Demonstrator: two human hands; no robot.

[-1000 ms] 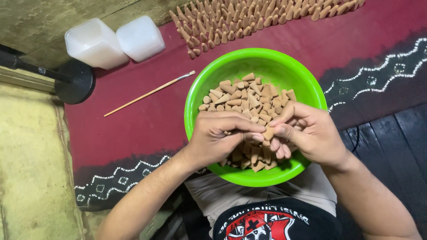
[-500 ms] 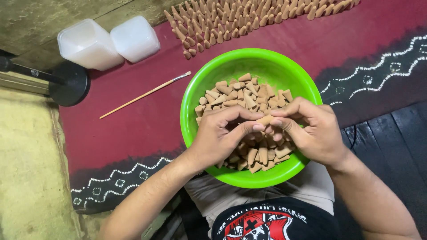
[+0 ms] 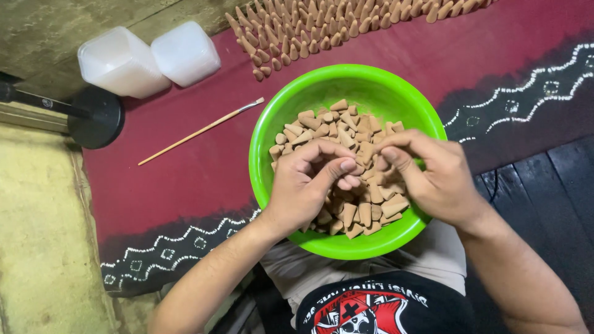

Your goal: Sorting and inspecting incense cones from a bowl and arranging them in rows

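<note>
Cone gone from fingertips; left hand (image 3: 307, 185) curled, right hand (image 3: 433, 176) lifted.

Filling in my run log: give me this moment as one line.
left hand: fingering cones | right hand: same | bowl: green, in lap | brush: on red cloth

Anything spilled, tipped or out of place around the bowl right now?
Nothing stands out. The green bowl sits level, the cones stay inside it, and both hands, left and right, work over it. The paintbrush lies flat on the red cloth.
</note>
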